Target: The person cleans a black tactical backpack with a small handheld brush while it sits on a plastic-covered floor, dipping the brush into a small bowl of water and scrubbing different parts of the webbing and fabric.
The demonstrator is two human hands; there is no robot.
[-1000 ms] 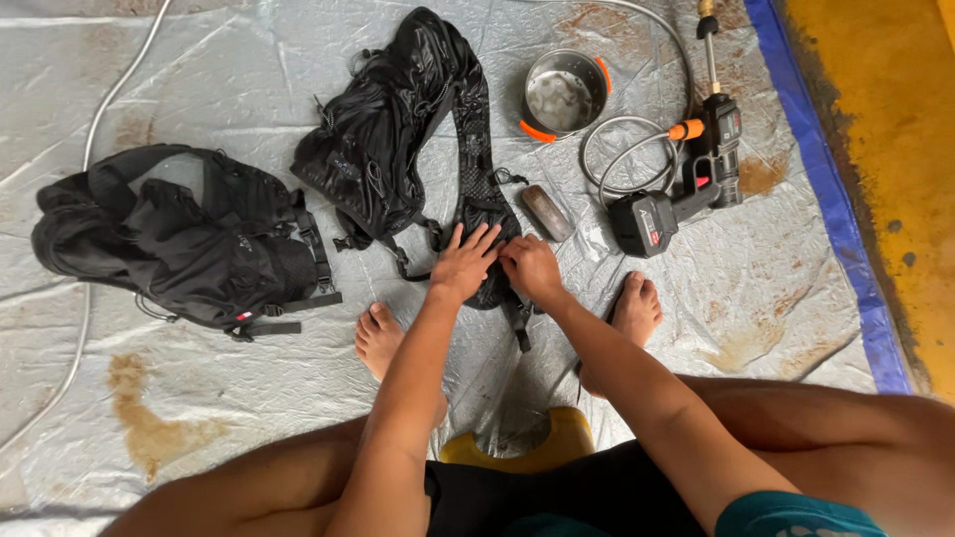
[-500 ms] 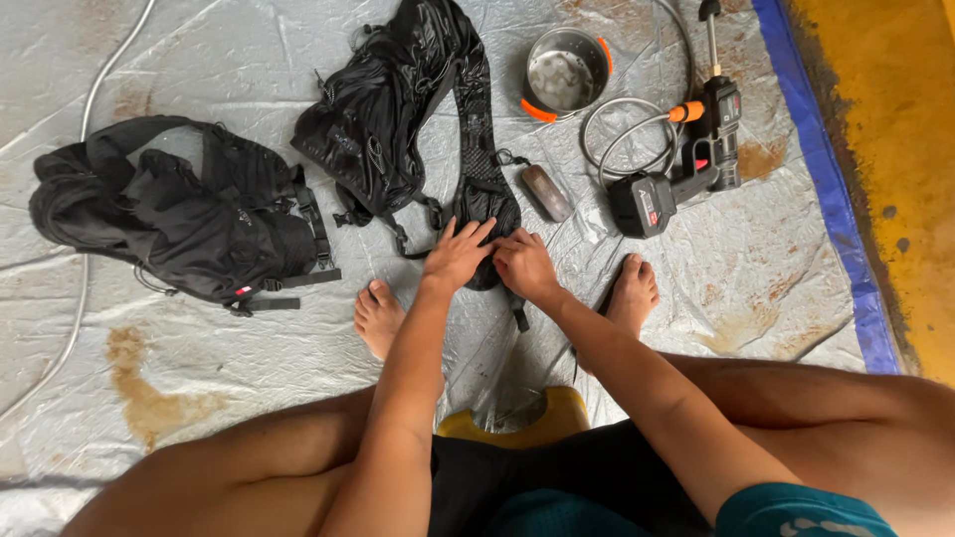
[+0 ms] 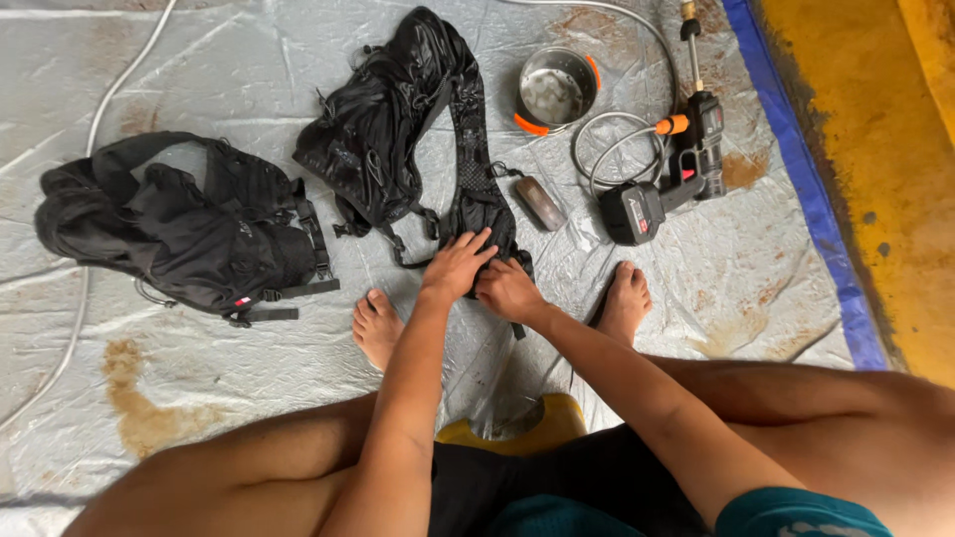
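Your left hand (image 3: 456,265) flat, fingers spread, pressing black strap (image 3: 476,189) of middle backpack (image 3: 383,129) on wet tarp (image 3: 199,50). Right hand (image 3: 507,290) beside it, fingers curled onto strap end; firm grasp unclear. Strap between your bare feet.

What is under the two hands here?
Both the left hand and right hand press on a black padded strap of the black backpack. The strap's stretch beneath the palms is covered.
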